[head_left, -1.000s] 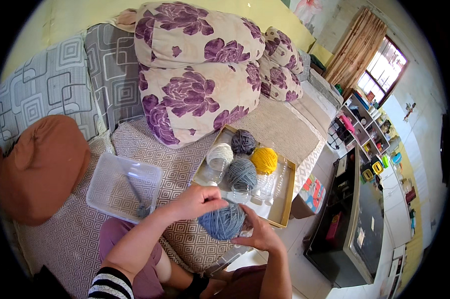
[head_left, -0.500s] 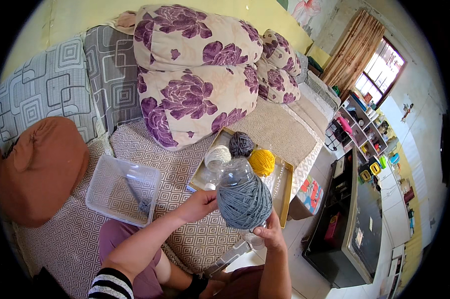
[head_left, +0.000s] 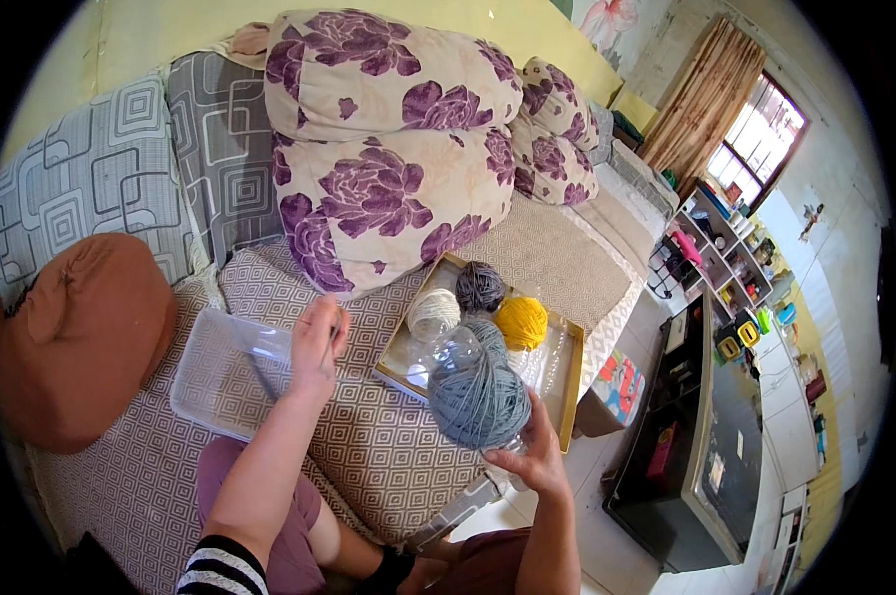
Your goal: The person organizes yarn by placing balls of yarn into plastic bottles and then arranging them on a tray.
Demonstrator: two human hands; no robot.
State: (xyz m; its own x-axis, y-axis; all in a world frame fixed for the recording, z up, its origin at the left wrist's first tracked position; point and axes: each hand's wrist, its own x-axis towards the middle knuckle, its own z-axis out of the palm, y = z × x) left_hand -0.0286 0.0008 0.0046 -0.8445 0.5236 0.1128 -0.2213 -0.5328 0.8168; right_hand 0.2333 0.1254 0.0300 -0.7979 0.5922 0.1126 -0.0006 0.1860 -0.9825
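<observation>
My right hand [head_left: 535, 451] grips the lower end of a clear plastic bottle [head_left: 458, 349] with blue-grey yarn [head_left: 480, 405] wound thickly around its middle. The bottle is tilted, its rounded end pointing away from me. My left hand [head_left: 319, 337] is raised to the left of it, beside a clear plastic box [head_left: 205, 372]. Its fingers are closed together; what they hold, if anything, is too small to make out. Behind the bottle, a gold-edged shallow box [head_left: 570, 397] holds a cream yarn ball [head_left: 434, 309], a dark grey yarn ball [head_left: 480, 287] and a yellow yarn ball [head_left: 521, 323].
A patterned sofa seat [head_left: 369, 486] lies under everything. Floral cushions [head_left: 389, 188] stand behind, and a brown cloth bundle [head_left: 81, 337] sits at the left. To the right are a small stool [head_left: 612, 397] and a dark glass-topped cabinet [head_left: 706, 446] on the tiled floor.
My left hand has left the yarn-wound bottle and moved left and up, over the edge of the clear box. The bottle has tilted and shifted slightly left in my right hand.
</observation>
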